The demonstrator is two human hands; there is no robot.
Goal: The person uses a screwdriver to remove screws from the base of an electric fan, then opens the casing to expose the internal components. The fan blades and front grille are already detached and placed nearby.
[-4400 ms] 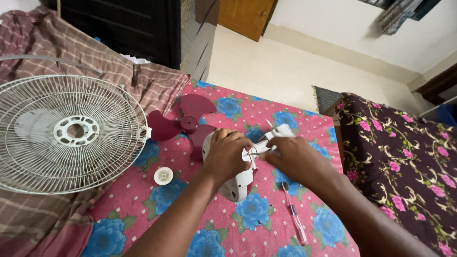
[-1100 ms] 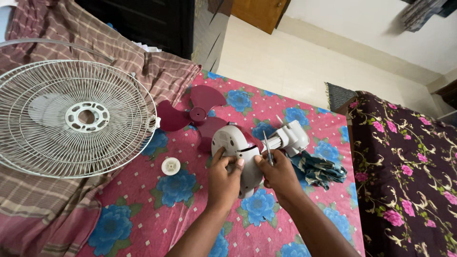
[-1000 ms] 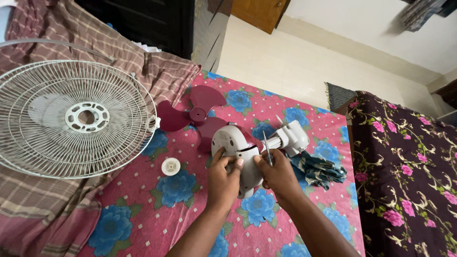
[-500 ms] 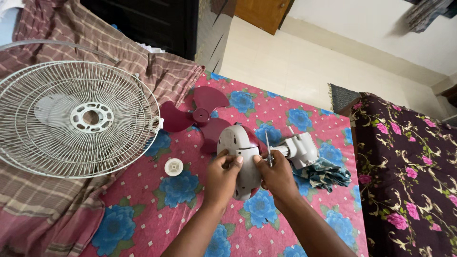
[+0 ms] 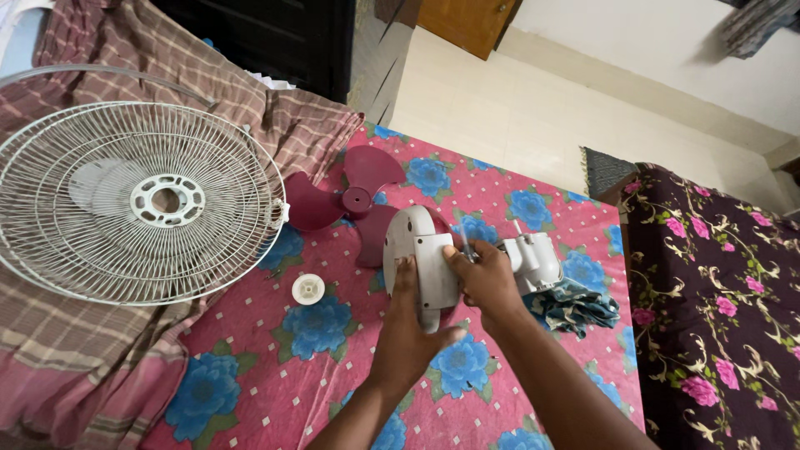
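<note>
A white fan motor housing (image 5: 421,254) stands on the pink flowered sheet (image 5: 275,367). My left hand (image 5: 408,321) cups it from below and the left, fingers flat against its side. My right hand (image 5: 487,279) grips the housing's right edge and also holds a thin screwdriver (image 5: 468,248) that points up between the fingers. The white neck joint (image 5: 533,260) of the fan sticks out to the right, behind my right hand.
A maroon three-blade fan propeller (image 5: 354,204) lies just behind the housing. A white wire fan guard (image 5: 137,200) rests at left on a checked cloth (image 5: 50,342). A small white round cap (image 5: 307,289) lies on the sheet. A dark teal cloth (image 5: 575,307) is bunched at right.
My left hand has slid from the top of the housing to under its side, and the housing has turned more edge-on. The view shifted slightly.
</note>
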